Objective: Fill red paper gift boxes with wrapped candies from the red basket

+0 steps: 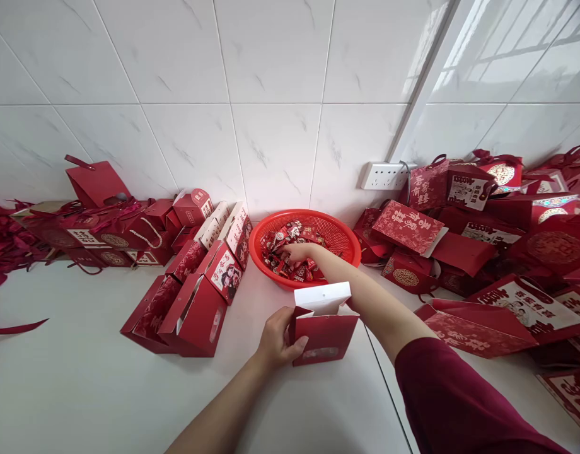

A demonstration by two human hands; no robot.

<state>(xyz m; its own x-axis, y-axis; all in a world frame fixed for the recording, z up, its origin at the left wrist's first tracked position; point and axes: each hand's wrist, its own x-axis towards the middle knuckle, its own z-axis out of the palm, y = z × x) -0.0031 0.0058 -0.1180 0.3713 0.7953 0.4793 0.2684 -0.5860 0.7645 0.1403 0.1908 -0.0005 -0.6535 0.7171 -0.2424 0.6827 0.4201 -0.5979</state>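
Note:
My left hand (279,338) grips the left side of a red gift box (326,337), thumb on its front face. The box stands upright on the white table, its white-lined lid flap raised and its top open. Beyond it, my right hand (297,253) reaches into a red plastic basket (352,243) that holds many small wrapped candies (304,234). The fingers of that hand dip down among the candies and are partly hidden, so what they hold, if anything, does not show.
Left of the basket, red gift boxes (195,315) stand in rows on the table (82,378). Farther left lie more boxes and dark red ribbons (16,243). A large heap of red boxes (479,252) fills the right side. A white power strip (383,176) rests against the tiled wall.

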